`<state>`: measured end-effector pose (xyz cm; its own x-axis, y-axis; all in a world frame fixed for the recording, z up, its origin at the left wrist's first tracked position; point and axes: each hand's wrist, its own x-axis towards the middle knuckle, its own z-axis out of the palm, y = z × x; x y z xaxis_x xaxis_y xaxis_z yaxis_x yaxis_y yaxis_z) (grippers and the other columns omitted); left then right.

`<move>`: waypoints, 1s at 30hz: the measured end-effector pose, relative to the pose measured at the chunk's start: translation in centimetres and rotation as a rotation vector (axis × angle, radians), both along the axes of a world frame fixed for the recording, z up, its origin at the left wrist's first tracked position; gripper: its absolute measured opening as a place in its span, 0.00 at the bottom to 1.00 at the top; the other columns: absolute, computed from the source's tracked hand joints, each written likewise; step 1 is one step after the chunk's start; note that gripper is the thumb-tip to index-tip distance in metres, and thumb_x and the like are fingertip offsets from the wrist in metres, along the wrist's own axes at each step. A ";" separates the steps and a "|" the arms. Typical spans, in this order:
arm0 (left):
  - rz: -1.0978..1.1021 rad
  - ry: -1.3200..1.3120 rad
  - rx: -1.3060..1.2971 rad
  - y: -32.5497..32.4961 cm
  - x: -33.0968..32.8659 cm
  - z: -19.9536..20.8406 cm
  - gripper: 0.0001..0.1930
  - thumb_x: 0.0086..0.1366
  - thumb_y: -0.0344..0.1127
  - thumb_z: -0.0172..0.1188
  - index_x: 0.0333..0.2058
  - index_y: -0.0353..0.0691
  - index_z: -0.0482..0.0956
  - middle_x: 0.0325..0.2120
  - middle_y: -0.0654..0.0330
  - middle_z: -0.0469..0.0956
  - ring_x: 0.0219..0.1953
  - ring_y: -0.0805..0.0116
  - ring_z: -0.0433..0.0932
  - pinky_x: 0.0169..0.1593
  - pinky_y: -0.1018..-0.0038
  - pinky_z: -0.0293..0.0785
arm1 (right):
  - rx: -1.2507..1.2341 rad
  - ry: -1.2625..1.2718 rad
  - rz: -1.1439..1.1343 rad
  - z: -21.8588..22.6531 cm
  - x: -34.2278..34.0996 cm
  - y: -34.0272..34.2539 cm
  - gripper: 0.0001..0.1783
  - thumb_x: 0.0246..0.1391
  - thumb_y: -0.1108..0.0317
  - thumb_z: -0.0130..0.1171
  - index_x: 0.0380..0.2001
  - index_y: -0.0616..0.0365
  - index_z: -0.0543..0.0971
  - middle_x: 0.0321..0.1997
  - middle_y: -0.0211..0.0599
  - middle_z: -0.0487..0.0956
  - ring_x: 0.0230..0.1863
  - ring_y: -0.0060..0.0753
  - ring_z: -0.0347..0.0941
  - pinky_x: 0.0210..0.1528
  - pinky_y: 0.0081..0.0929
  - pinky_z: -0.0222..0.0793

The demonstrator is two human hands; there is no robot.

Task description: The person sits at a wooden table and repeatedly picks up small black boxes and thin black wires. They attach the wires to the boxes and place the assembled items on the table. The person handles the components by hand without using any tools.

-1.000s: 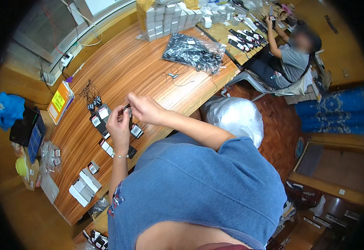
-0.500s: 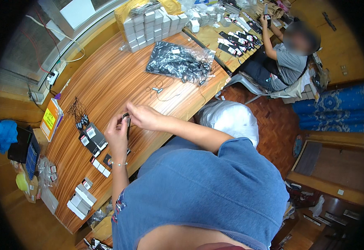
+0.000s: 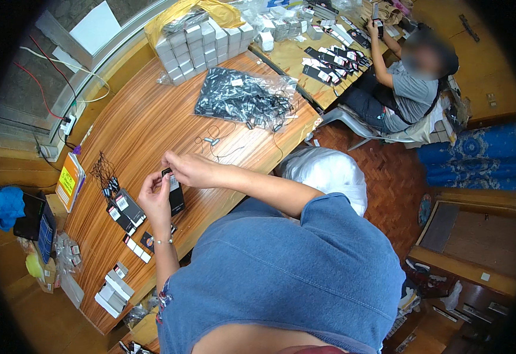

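"Is any lettering showing?"
"Yes, dark capitals in a few lines on a yellow label (image 3: 67, 182), on an orange notebook (image 3: 74, 164)."
"And the black packs (image 3: 132, 212) on the table (image 3: 146, 118)?"
"They carry white labels (image 3: 121, 203) with dark and red marks, the print too small to read."

One left hand (image 3: 155, 193) and one right hand (image 3: 192, 171) meet at one black card (image 3: 176, 199) over the desk's (image 3: 146, 112) near edge. By its right edge lies one clear bag (image 3: 219, 97), with one loose gadget (image 3: 212, 141) near it. One yellow bag (image 3: 214, 10) is at the far edge. Two dark packets (image 3: 130, 205) lie toward the left edge. One person (image 3: 412, 94) sits on one chair (image 3: 359, 125), near one white sack (image 3: 323, 174).
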<state>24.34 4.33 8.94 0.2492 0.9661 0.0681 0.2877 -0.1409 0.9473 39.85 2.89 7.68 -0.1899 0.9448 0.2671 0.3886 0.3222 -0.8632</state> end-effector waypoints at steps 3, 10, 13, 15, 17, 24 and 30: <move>0.004 -0.020 0.020 0.1 -0.3 -0.4 0.05 0.57 0.26 0.58 0.31 0.30 0.76 0.26 0.62 0.77 0.30 0.78 0.73 0.37 0.81 0.70 | 0.051 -0.015 -0.071 0.0 -0.8 -0.1 0.11 0.50 0.75 0.47 0.38 0.63 0.62 0.21 0.47 0.72 0.26 0.50 0.72 0.28 0.39 0.66; -0.020 0.080 0.154 -0.8 -2.0 0.8 0.06 0.57 0.27 0.58 0.32 0.31 0.77 0.26 0.58 0.77 0.27 0.74 0.75 0.30 0.81 0.71 | -0.223 0.456 -0.119 -1.4 -4.0 -0.4 0.12 0.52 0.78 0.46 0.41 0.60 0.62 0.21 0.30 0.69 0.24 0.21 0.66 0.29 0.22 0.65; -0.057 0.081 0.270 -0.7 -3.4 0.6 0.05 0.57 0.25 0.57 0.32 0.32 0.77 0.27 0.57 0.76 0.28 0.70 0.76 0.30 0.78 0.72 | -0.345 0.781 -0.102 -2.4 -5.2 -0.3 0.09 0.53 0.79 0.46 0.39 0.64 0.66 0.24 0.34 0.74 0.27 0.24 0.72 0.29 0.18 0.67; -0.114 0.152 0.406 -0.2 -4.9 0.2 0.06 0.53 0.23 0.57 0.32 0.35 0.78 0.30 0.56 0.77 0.32 0.64 0.76 0.36 0.72 0.71 | -0.389 0.953 -0.082 -2.9 -6.2 -0.6 0.06 0.54 0.77 0.47 0.37 0.65 0.69 0.28 0.37 0.77 0.29 0.26 0.75 0.30 0.18 0.69; -0.190 0.220 0.559 0.1 -6.5 0.3 0.09 0.49 0.21 0.58 0.31 0.37 0.79 0.30 0.57 0.77 0.36 0.60 0.75 0.40 0.69 0.70 | -0.448 0.877 -0.123 -2.6 -7.1 -1.6 0.07 0.55 0.74 0.48 0.38 0.63 0.69 0.32 0.39 0.78 0.30 0.26 0.75 0.34 0.21 0.72; -0.301 0.136 0.891 1.1 -11.3 -0.5 0.11 0.46 0.29 0.59 0.32 0.43 0.80 0.29 0.62 0.77 0.35 0.63 0.75 0.39 0.69 0.70 | -0.590 0.959 -0.203 1.1 -11.2 -3.3 0.05 0.55 0.71 0.48 0.34 0.57 0.72 0.34 0.32 0.75 0.36 0.24 0.73 0.45 0.25 0.71; -0.383 -0.028 0.990 -1.7 -12.8 -1.3 0.10 0.43 0.28 0.60 0.29 0.42 0.79 0.28 0.63 0.77 0.33 0.66 0.76 0.35 0.71 0.73 | -0.468 0.815 -0.598 0.2 -12.5 -5.7 0.06 0.56 0.65 0.51 0.33 0.54 0.74 0.35 0.29 0.74 0.41 0.23 0.68 0.44 0.29 0.65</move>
<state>11.56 2.59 7.69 0.5111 0.3346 0.7918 0.0410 -0.9296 0.3664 27.34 -2.84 7.92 0.3990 0.8657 -0.3022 -0.3659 -0.1519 -0.9182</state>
